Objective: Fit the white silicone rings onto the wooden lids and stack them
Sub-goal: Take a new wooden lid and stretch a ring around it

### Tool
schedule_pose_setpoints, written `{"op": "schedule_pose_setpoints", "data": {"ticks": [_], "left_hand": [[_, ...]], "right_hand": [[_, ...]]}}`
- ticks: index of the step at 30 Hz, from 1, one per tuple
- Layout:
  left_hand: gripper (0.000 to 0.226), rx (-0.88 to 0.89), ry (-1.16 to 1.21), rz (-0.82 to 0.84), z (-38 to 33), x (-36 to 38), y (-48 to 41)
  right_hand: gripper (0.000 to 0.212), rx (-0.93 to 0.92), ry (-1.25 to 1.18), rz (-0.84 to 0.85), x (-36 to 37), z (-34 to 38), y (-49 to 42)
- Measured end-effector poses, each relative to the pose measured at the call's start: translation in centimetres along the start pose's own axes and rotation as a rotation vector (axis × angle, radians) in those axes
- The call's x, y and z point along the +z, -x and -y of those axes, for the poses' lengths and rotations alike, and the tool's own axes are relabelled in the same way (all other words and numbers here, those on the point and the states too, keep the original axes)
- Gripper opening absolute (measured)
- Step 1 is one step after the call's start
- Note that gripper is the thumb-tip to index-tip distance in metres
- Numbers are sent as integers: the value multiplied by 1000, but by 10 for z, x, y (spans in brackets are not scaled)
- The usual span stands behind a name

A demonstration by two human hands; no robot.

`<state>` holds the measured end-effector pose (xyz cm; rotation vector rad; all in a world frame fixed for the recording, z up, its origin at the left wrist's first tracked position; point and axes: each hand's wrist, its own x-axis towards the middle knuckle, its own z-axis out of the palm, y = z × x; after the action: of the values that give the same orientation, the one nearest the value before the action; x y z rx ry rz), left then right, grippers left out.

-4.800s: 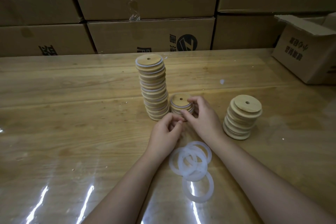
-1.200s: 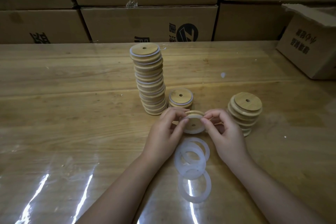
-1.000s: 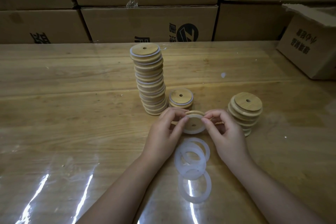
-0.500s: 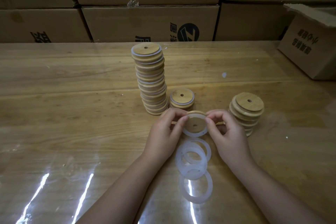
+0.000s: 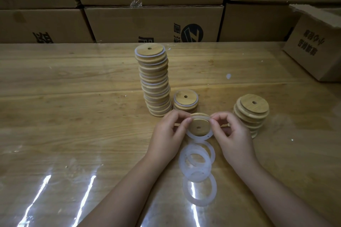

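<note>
While the left hand [image 5: 167, 134] and right hand [image 5: 232, 134] pinch the wooden lid [image 5: 199, 125] by opposite edges, just in front of the short stack [image 5: 185, 100], the white ring [image 5: 195, 136] hangs half-seated along its near rim. To my eye, the knack is to work the ring round evenly from both sides, so it sits flat, untwisted, before the lid is stacked.

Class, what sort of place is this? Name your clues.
Probably a packing workshop or stockroom: printed cardboard cartons walled up behind the worktable, and wooden lids piled in stacks beside loose silicone rings.
</note>
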<state>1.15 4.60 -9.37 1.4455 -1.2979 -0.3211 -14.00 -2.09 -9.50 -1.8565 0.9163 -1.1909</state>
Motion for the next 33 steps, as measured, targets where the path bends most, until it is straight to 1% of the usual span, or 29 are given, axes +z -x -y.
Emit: {"op": "schedule_pose_setpoints", "data": {"ticks": [3, 6, 11, 20, 25, 29, 33], "left_hand": [[6, -67, 45, -2, -1, -1, 0], [7, -130, 90, -7, -3, -1, 0], [4, -144, 98, 1, -6, -1, 0], [5, -189, 124, -2, -5, -3, -2], [6, -139, 133, -12, -6, -2, 0], [4, 47, 95, -2, -7, -2, 0], [3, 39, 116, 21, -6, -2, -1]], "right_hand": [[5, 9, 0, 7, -1, 0, 1], [7, 17, -5, 5, 0, 0, 1], [7, -9, 18, 9, 1, -1, -1], [10, -59, 81, 41, -1, 0, 0], [11, -115, 124, 59, -2, 1, 0], [4, -183, 101, 86, -1, 3, 0], [4, -223, 71, 101, 1, 5, 0]]}}
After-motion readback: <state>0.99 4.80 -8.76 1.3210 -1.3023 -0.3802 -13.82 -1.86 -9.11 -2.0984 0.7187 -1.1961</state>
